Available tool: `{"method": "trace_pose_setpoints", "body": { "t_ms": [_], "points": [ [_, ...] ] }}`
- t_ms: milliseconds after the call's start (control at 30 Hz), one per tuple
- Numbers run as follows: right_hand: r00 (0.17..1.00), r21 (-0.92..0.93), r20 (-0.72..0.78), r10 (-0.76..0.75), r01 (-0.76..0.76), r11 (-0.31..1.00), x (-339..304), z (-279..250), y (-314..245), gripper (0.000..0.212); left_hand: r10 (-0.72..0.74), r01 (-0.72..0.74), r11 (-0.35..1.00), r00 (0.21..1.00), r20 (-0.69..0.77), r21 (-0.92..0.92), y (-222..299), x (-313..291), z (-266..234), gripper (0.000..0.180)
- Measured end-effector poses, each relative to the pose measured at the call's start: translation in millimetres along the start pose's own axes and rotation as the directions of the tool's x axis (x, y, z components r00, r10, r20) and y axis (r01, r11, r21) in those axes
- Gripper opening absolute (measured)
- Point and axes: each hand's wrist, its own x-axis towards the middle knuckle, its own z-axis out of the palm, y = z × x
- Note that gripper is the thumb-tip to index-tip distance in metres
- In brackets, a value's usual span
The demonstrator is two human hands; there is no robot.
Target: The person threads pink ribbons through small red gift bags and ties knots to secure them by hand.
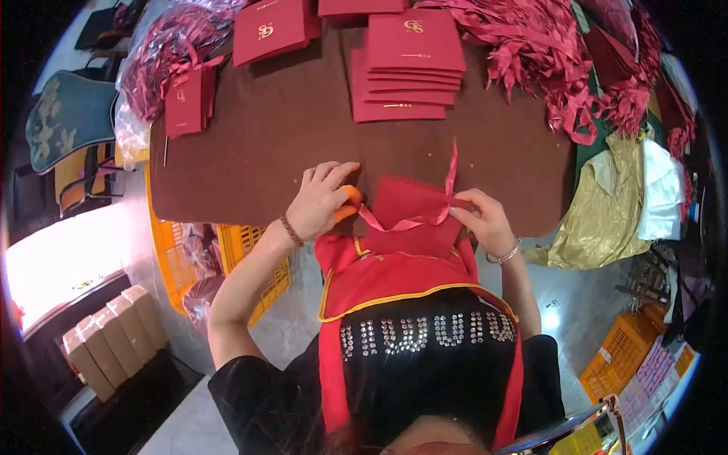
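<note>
In front of my chest, at the table's near edge, is a dark red paper piece (409, 201), perhaps a small bag or folder. A shiny pink-red ribbon (402, 225) sags across it, and one end sticks up at its right side. My left hand (320, 199) pinches the ribbon's left end between fingertips covered in orange finger cots; its other fingers are raised. With thumb and fingers, my right hand (485, 221) grips the paper piece's right edge, close to where the ribbon passes. The fingertips behind the paper are hidden.
A brown cloth covers the table (258, 167). Stacked red packets (413, 45) stand at its far side, with smaller red packets (186, 102) at far left. Ribbon bundles (523, 53) heap at far right. Orange crates (171, 258) sit below the left edge; a gold bag (599, 212) lies right.
</note>
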Motion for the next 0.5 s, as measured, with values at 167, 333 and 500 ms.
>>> {"method": "trace_pose_setpoints", "body": {
  "t_ms": [167, 333, 500],
  "points": [
    [0.987, -0.006, -0.071, 0.147, -0.147, 0.989, -3.3, -6.7, 0.4, 0.020, -0.285, 0.312, 0.598, 0.944, 0.168, -0.738, -13.8, -15.3, -9.4, 0.010],
    [0.981, -0.060, -0.103, 0.167, -0.174, 0.983, -1.4, -8.2, -7.0, 0.021, -0.339, 0.174, -0.125, 0.918, 0.207, -0.977, -18.3, -26.1, -9.1, 0.015],
    [0.985, -0.209, -0.152, -0.079, 0.046, 0.977, 0.1, -5.7, 1.6, 0.023, -0.248, -0.229, -0.531, 0.963, -0.109, -0.815, 5.5, -9.6, 5.0, 0.032]
  ]
}}
